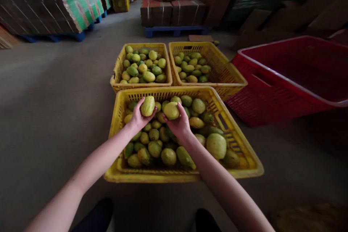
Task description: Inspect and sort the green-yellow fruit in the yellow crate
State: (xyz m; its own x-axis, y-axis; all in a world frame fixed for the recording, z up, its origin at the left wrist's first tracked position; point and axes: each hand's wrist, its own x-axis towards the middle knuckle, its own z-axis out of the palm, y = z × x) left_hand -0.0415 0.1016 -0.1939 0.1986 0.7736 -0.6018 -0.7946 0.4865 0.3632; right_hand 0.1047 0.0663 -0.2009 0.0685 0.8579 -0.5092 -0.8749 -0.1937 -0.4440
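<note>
A yellow plastic crate [252, 168] stands on the floor right in front of me, holding several yellow-green fruits. Over its far end, my left hand [138, 117] is closed round one yellow-green fruit [148, 106]. Beside it, my right hand [179, 123] grips a paler yellow fruit [171, 110]. Both fruits are held just above the heap, close to each other. A larger pale fruit [216, 145] lies at the crate's right side.
Two more yellow crates of fruit stand behind, one at left [115, 74] and one at right [231, 72]. A big red crate [272, 90] lies at the right. Stacked cartons on blue pallets [174, 30] line the back. My feet show at the bottom edge.
</note>
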